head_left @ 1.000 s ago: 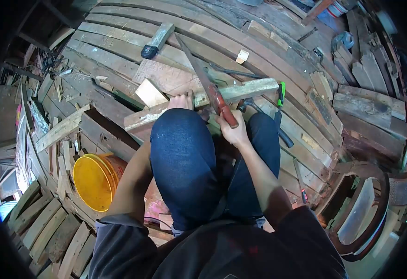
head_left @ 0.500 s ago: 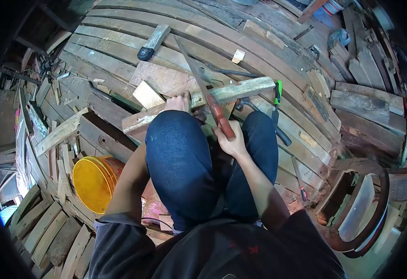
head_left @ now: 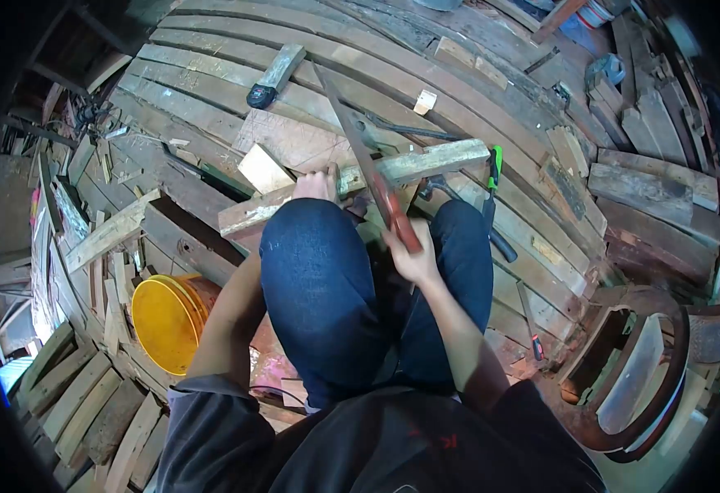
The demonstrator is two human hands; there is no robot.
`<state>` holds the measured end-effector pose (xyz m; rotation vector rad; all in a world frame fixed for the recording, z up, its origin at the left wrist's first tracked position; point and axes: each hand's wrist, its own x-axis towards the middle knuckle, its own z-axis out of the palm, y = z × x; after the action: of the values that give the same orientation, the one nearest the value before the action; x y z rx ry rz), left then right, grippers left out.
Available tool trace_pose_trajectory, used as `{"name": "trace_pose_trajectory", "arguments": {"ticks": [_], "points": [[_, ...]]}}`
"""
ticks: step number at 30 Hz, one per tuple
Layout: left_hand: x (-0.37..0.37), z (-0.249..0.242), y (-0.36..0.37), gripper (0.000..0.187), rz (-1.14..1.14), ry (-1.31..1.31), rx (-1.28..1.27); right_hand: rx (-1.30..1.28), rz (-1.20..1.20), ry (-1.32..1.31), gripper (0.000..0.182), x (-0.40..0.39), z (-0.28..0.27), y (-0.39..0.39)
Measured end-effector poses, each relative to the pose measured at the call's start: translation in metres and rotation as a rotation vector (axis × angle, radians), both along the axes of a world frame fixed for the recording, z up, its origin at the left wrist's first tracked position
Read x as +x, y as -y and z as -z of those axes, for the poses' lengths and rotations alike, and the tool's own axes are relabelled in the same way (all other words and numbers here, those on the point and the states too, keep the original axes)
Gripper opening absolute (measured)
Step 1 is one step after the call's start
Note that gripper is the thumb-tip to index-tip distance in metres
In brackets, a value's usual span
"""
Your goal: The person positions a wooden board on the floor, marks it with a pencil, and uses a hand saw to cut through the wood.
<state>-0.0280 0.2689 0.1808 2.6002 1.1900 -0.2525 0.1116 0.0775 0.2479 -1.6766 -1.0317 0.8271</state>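
Note:
My right hand [head_left: 413,256] is wrapped round the reddish wooden handle of a handsaw [head_left: 354,135]. Its long blade points forward and crosses over a weathered wooden beam [head_left: 434,159], just right of my left hand. The beam lies crosswise in front of my knees. Fingers of my left hand [head_left: 317,185] are closed over the beam, partly hidden behind my left knee. A pale wood block [head_left: 265,169] sits against the beam's far side. Right of the blade, a hammer [head_left: 438,187] lies partly under the beam.
A yellow bucket [head_left: 167,323] stands at my left. To the right lie a green-and-black tool [head_left: 493,177] and a red-handled tool [head_left: 537,347]. A tape measure [head_left: 261,95] rests ahead by a short board. Stacked timber [head_left: 639,185] and a curved wooden frame [head_left: 679,353] stand right.
My right hand and the saw have shifted slightly toward me, along the blade's line. My left hand stays on the beam. The whole view has moved slightly.

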Motion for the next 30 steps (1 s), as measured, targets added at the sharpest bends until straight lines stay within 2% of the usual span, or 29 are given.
{"name": "trace_pose_trajectory", "arguments": {"ticks": [1, 3, 5, 6, 8, 10, 12, 14, 15, 18, 20, 22, 23, 24, 26, 27, 28, 30], "points": [[-0.007, 0.017, -0.003, 0.089, 0.055, 0.036, 0.072, 0.048, 0.011, 0.067, 0.022, -0.007, -0.002, 0.025], [0.0, 0.011, 0.001, 0.089, 0.019, 0.002, 0.113, -0.01, -0.022, -0.069, 0.022, -0.014, -0.028, 0.069], [-0.005, 0.032, -0.002, 0.087, 0.015, 0.026, 0.091, -0.117, 0.087, -0.244, 0.02, -0.02, -0.022, 0.1], [-0.007, 0.042, -0.005, 0.086, 0.014, 0.038, 0.08, -0.051, 0.05, -0.165, 0.021, -0.02, -0.013, 0.096], [-0.002, 0.004, 0.003, 0.083, 0.046, 0.027, 0.112, 0.091, -0.019, 0.002, 0.022, -0.013, -0.005, 0.051], [-0.002, 0.014, 0.002, 0.08, 0.044, 0.041, 0.144, 0.053, -0.006, 0.002, 0.025, -0.003, 0.016, 0.004], [-0.005, 0.017, -0.001, 0.079, 0.037, 0.03, 0.124, -0.042, 0.019, -0.106, 0.027, 0.01, 0.006, -0.039], [-0.002, 0.004, 0.0, 0.081, 0.035, 0.006, 0.047, -0.02, 0.012, -0.046, 0.027, 0.007, 0.001, -0.025], [-0.002, -0.008, 0.005, 0.061, 0.007, 0.088, 0.07, 0.002, 0.012, -0.013, 0.027, 0.005, -0.003, -0.018], [0.0, -0.008, 0.006, 0.068, 0.031, 0.027, 0.122, -0.008, -0.017, 0.037, 0.021, -0.019, -0.031, 0.061], [0.001, -0.006, 0.004, 0.065, -0.013, 0.034, 0.07, -0.082, 0.01, -0.049, 0.019, -0.028, -0.037, 0.097], [0.0, -0.005, 0.006, 0.062, -0.037, 0.031, 0.019, -0.024, 0.012, -0.027, 0.018, -0.027, -0.017, 0.089], [-0.005, 0.002, 0.01, 0.068, 0.039, 0.098, 0.117, 0.036, 0.0, 0.0, 0.019, -0.024, -0.006, 0.073], [-0.005, 0.0, 0.01, 0.07, 0.032, 0.094, 0.104, 0.103, -0.015, 0.029, 0.02, -0.02, 0.004, 0.046], [-0.002, -0.007, 0.007, 0.075, 0.015, 0.089, 0.076, 0.098, 0.019, 0.002, 0.022, -0.007, 0.013, -0.002], [-0.001, -0.009, 0.01, 0.077, -0.001, 0.078, 0.053, -0.032, 0.04, -0.094, 0.024, 0.001, 0.007, -0.014], [-0.002, -0.012, 0.011, 0.079, -0.01, 0.064, 0.029, -0.163, 0.068, -0.194, 0.026, 0.004, 0.0, -0.018], [0.001, -0.018, 0.009, 0.08, 0.006, 0.022, 0.063, 0.018, 0.04, -0.162, 0.026, -0.003, 0.006, 0.013]]}}
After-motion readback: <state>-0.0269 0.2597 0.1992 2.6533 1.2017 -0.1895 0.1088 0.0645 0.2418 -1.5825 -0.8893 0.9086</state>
